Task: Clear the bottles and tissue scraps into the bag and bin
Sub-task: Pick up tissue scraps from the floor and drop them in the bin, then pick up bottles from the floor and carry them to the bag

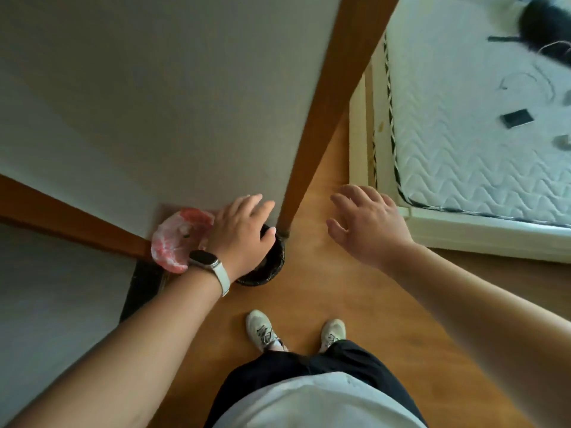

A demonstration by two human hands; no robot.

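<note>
A black bin (pixel 272 264) stands on the wooden floor in a corner, against the wall. Beside it on the left lies a red and white plastic bag (pixel 173 239) with its mouth open. My left hand (pixel 244 233), a watch on its wrist, hovers over the bin with fingers spread and holds nothing; it hides most of the bin's opening. My right hand (pixel 367 223) floats above the floor to the right of the bin, fingers relaxed and empty. No bottles or tissue scraps show.
A white wall with brown trim (pixel 327 118) rises behind the bin. A bare quilted mattress (pixel 463 149) on a white frame lies at the right with small dark items on it. My two shoes (pixel 296 332) stand on the floor below the hands.
</note>
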